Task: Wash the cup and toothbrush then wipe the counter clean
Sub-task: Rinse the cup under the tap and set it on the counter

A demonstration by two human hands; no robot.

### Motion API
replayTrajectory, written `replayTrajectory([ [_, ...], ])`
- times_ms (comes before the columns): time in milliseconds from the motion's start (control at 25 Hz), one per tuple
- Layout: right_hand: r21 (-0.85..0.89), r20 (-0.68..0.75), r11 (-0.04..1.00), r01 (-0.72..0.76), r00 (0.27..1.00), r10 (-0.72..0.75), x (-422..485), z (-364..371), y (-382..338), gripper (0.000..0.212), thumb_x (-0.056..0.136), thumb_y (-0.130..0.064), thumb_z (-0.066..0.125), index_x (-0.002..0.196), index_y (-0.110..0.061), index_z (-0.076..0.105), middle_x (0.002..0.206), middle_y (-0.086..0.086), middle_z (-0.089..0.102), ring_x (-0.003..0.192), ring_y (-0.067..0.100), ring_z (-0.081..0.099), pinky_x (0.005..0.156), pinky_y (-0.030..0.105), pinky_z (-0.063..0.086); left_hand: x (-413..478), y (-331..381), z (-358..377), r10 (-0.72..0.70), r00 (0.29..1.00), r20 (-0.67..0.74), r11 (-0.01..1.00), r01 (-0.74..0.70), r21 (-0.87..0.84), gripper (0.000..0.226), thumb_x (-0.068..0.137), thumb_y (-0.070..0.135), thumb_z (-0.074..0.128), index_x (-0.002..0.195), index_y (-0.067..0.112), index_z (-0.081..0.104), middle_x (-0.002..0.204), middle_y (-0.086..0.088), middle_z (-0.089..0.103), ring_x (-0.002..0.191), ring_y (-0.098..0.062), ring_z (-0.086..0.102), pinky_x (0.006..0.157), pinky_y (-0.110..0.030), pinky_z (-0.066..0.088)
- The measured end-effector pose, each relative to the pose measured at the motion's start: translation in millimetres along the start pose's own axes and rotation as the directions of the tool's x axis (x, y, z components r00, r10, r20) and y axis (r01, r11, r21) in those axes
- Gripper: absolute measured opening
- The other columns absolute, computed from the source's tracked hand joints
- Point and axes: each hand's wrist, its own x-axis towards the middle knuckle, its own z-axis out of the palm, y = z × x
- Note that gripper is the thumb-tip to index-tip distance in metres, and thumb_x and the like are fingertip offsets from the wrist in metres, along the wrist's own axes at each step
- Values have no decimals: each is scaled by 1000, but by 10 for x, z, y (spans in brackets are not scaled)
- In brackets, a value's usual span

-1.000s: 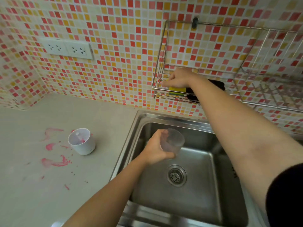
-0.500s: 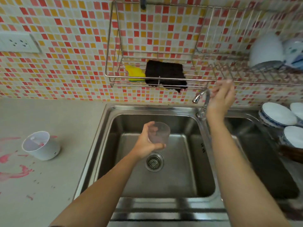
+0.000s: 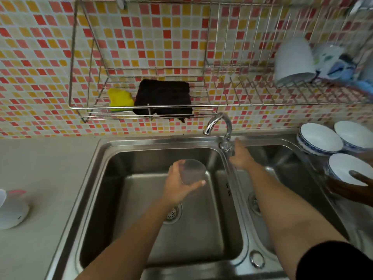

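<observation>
Right hand (image 3: 240,156) is off the rack (image 3: 141,107) - now lower, at the faucet (image 3: 219,122) base, centre-right. View panned right - white container (image 3: 12,209) slid to the left edge, bowls (image 3: 321,138) entered at right.

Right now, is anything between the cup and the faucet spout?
Nothing visible. The left hand holds the translucent cup over the basin, with open space up to the spout; the right hand is at the faucet base.

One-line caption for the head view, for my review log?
Left hand holds a translucent cup over the left sink basin while the right hand touches the faucet at its base.
</observation>
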Motion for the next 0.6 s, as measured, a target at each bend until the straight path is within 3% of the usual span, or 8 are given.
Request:
replayTrajectory([
  [80, -27, 58, 995, 95, 994, -93, 46, 56, 6, 83, 81, 3, 59, 147, -18, 13, 139, 13, 43, 121, 31, 49, 90, 30, 40, 98, 36, 9, 22, 999, -27, 999, -22, 26, 89, 58, 35, 87, 131, 17, 38, 127, -1, 46, 119, -15, 48, 101, -38, 45],
  [120, -73, 85, 986, 148, 986, -142, 59, 112, 48, 89, 80, 5, 58, 149, -20, 7, 146, 12, 36, 127, 32, 43, 96, 32, 39, 145, 41, 6, 20, 999, -39, 999, -19, 40, 87, 59, 31, 87, 130, 17, 38, 127, -1, 47, 118, -16, 49, 100, -37, 46],
  [200, -274, 183, 930, 246, 962, -201, 59, 202, 101, 96, 79, 6, 57, 149, -17, -5, 157, 12, 8, 143, 31, 15, 115, 37, 22, 211, 36, -13, -3, 998, -65, 998, 7, 58, 87, 56, 28, 87, 128, 20, 39, 124, 1, 48, 116, -17, 50, 98, -38, 47],
  [320, -498, 307, 792, 353, 926, -219, 115, 253, 103, 93, 84, -3, 57, 147, -12, -12, 156, 8, -13, 144, 25, -9, 116, 41, 4, 283, 26, -15, -17, 996, -93, 996, 25, 89, 93, 51, 33, 87, 129, 29, 37, 116, 7, 53, 113, -17, 49, 90, -33, 49],
  [440, -445, 201, 851, 280, 957, -210, -22, 304, 153, 96, 82, -8, 59, 147, -15, -11, 156, 5, -16, 144, 24, -8, 116, 45, 11, 329, 111, 29, -39, 999, -15, 993, 41, 108, 94, 58, 20, 87, 136, 24, 34, 118, 5, 51, 110, -15, 51, 62, -8, 48],
  [520, -437, 95, 887, 151, 988, -121, -272, 423, 341, 91, 84, -13, 57, 147, -12, -9, 157, 9, -11, 145, 26, 3, 115, 45, 20, 395, 137, 100, -90, 996, 7, 987, 89, 136, 88, 59, 18, 87, 132, 19, 38, 122, 4, 49, 109, -14, 52, 68, -11, 46],
  [600, -480, 55, 877, 20, 998, 8, -618, 606, 564, 81, 92, -32, 47, 147, -9, -8, 157, 14, -6, 144, 31, 9, 114, 46, 21, 460, 189, 173, -135, 991, -11, 977, 135, 164, 88, 55, 23, 87, 128, 15, 38, 122, 3, 48, 108, -14, 54, 80, -23, 47],
])
